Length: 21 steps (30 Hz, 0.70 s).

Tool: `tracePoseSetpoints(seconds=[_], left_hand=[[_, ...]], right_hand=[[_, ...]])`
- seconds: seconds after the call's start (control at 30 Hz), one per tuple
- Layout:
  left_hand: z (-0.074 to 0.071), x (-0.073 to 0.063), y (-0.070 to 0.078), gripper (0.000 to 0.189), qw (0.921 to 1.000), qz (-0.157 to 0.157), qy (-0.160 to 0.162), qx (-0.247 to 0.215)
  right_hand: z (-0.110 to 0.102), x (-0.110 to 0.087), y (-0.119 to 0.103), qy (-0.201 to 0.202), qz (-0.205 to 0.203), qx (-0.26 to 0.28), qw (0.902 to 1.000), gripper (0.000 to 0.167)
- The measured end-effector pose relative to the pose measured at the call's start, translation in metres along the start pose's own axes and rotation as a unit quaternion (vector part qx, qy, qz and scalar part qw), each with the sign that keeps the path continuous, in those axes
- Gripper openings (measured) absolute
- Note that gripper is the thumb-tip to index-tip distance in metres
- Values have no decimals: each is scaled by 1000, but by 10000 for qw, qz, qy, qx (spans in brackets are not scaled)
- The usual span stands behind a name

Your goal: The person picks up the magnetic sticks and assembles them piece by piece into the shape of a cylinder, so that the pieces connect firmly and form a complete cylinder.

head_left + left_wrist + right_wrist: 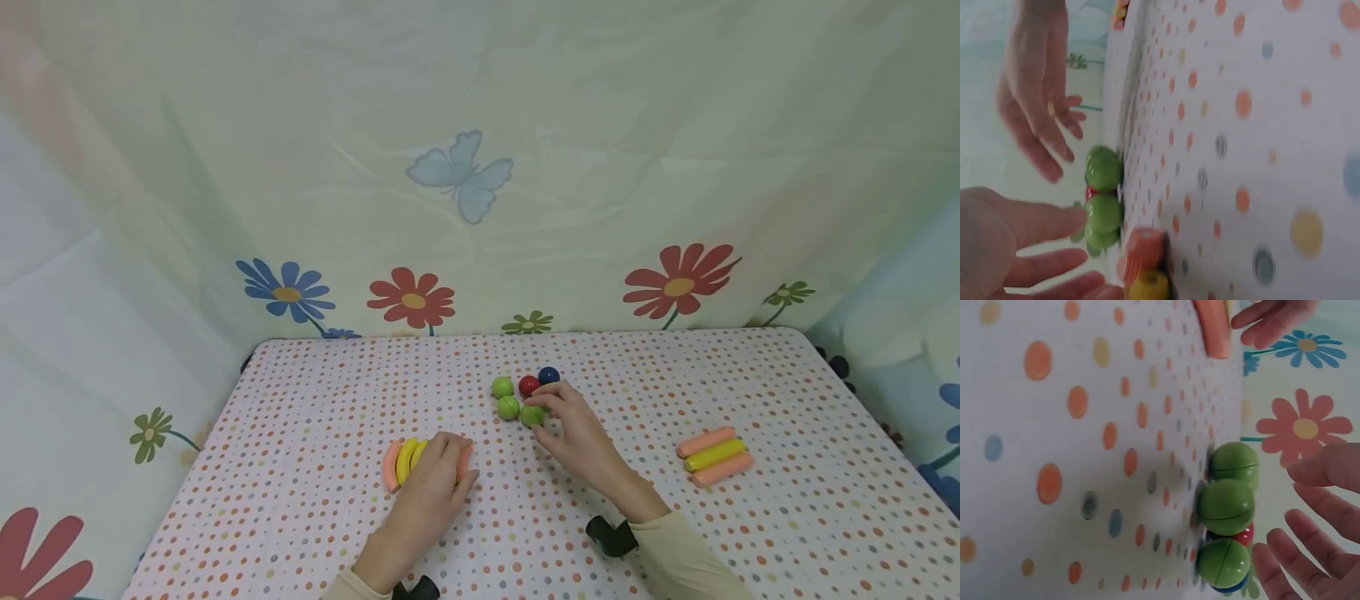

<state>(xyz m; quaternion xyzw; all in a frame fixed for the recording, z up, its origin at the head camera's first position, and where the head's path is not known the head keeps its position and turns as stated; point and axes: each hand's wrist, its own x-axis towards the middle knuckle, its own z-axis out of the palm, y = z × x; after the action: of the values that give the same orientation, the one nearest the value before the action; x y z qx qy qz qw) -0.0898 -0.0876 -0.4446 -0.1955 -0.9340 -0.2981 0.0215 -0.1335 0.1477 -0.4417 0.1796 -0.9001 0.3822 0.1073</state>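
Observation:
My left hand (435,482) is over a row of curved salmon and yellow pieces, hiding part of it. At the row's left are a salmon piece (391,467) and a banana-like yellow piece (405,461); another salmon piece (465,458) shows under the fingers. In the left wrist view, its fingers (1054,265) are extended beside the pieces. Loosely bent and holding nothing, my right hand (581,437) hovers beside a small cluster: green balls (507,407), a red ball (528,385) and a blue ball (549,375). Its fingertips are close to the nearest green ball (532,416).
Three straight sticks lie side by side at the right: a yellow stick (714,455) between a salmon stick (706,442) and another salmon stick (722,470). A dotted cloth (300,417) covers the table. Behind it hangs a flowered curtain (570,167).

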Motion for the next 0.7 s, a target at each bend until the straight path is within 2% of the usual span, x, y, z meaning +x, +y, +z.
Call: tracePoseSetpoints(seconds=[0.23, 0.37, 0.47, 0.57, 0.7], left_hand=[[12, 5, 8, 36, 9998, -13, -14, 178], [17, 9, 12, 36, 9997, -50, -134, 179], [21, 13, 14, 32, 9992, 47, -141, 375], [24, 18, 16, 27, 9978, 109, -87, 647], [26, 22, 18, 21, 9967, 12, -62, 809]], right_hand=[[12, 2, 4, -262, 207, -513, 9981, 36], [14, 0, 5, -197, 198, -729, 9970, 39], [14, -2, 7, -110, 79, -779, 9969, 38], [13, -2, 7, -138, 29, -651, 9978, 33], [12, 0, 7, -429, 133, -232, 9987, 28]])
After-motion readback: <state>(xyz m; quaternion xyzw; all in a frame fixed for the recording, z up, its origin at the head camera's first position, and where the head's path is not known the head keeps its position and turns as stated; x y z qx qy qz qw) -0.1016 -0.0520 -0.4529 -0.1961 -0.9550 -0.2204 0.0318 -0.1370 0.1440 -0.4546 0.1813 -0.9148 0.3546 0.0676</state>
